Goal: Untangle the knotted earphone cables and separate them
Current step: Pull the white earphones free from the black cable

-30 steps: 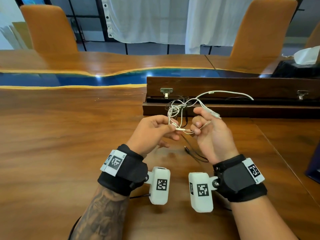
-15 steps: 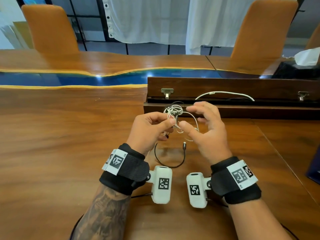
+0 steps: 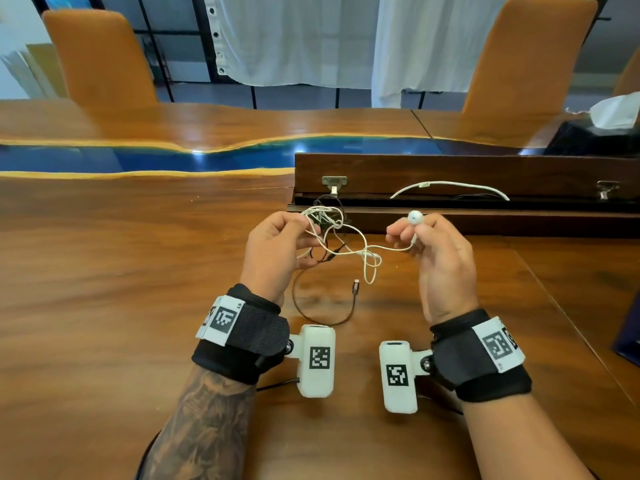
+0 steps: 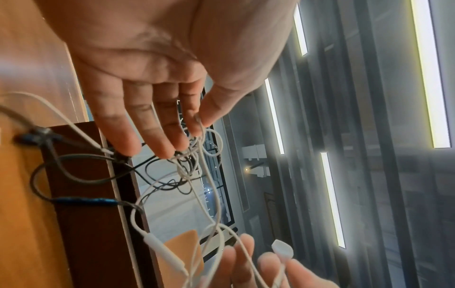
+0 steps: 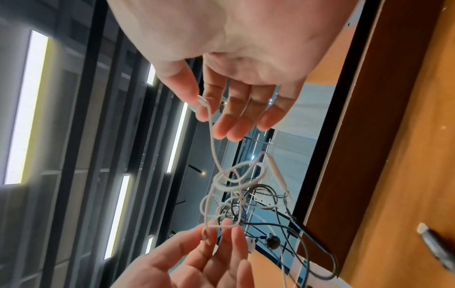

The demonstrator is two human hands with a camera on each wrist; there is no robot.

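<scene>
left hand [image 3: 277, 247]: fingers [image 4: 194, 124] pinch the knotted white earphone cable [image 3: 349, 249] and black earphone cable [image 3: 322, 306] above the table [image 3: 104, 289]. right hand [image 3: 440, 258]: fingers [image 5: 202, 109] pinch a white earbud [image 3: 415, 217]. behind, an open wooden box [image 3: 467, 171] holds a white cord [image 3: 450, 187].

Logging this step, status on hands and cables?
Left hand pinches white cable at tangle. Right hand pinches white earbud. Black cable still knotted in.
</scene>
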